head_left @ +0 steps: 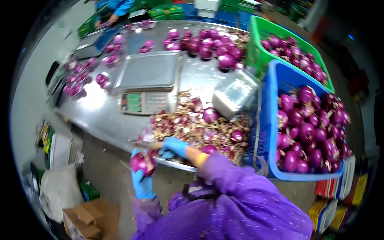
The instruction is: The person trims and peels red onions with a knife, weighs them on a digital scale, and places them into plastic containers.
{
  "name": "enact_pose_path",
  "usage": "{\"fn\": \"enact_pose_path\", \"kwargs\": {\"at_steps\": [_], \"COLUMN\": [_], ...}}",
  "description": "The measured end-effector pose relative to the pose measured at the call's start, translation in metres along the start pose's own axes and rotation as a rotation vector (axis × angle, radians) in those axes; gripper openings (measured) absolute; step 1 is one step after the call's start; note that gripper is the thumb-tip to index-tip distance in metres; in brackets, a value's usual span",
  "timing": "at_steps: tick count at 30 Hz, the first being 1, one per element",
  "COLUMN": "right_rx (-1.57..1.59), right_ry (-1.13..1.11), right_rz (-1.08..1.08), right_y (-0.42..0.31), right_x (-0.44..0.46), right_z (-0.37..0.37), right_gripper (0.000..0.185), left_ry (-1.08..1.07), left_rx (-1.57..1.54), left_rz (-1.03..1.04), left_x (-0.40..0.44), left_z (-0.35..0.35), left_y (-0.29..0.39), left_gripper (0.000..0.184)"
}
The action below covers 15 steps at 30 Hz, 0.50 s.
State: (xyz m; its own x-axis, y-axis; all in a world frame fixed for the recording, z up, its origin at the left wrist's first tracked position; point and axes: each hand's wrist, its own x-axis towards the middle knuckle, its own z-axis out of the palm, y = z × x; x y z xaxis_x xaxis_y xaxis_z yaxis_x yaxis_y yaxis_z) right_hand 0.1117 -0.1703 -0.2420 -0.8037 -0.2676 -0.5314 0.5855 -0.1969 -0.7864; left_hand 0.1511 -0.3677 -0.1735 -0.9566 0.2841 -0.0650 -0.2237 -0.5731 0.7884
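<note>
My left hand, in a blue glove, is closed around a red onion just off the table's front edge. A piece of loose skin hangs near the onion's top. My right hand, also gloved in blue, is wrapped round the handle of a knife. The blade points left, above the onion; its edge is blurred. Under and beyond my right hand lies a heap of dry onion skins. Among the skins sits a whole red onion.
A kitchen scale stands on the metal table. To its right is a clear plastic tub. A blue crate and a green crate, both holding onions, border the right side. Another person's hand shows at the far left.
</note>
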Motion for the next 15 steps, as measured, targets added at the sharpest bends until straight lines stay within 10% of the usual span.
{"fn": "enact_pose_path", "kwargs": {"at_steps": [7, 15], "right_rx": [0.691, -0.061], "right_ry": [0.006, 0.537], "right_rz": [-0.509, -0.552], "right_y": [0.039, 0.019], "right_x": [-0.134, -0.168], "right_z": [-0.041, -0.03], "right_gripper": [0.06, 0.032], "left_ry": [-0.05, -0.214], "left_rx": [0.216, 0.387], "left_rz": [0.018, 0.044], "left_x": [0.037, 0.039], "left_z": [0.038, 0.069], "left_y": [-0.018, -0.047], "left_gripper": [0.086, 0.097]}}
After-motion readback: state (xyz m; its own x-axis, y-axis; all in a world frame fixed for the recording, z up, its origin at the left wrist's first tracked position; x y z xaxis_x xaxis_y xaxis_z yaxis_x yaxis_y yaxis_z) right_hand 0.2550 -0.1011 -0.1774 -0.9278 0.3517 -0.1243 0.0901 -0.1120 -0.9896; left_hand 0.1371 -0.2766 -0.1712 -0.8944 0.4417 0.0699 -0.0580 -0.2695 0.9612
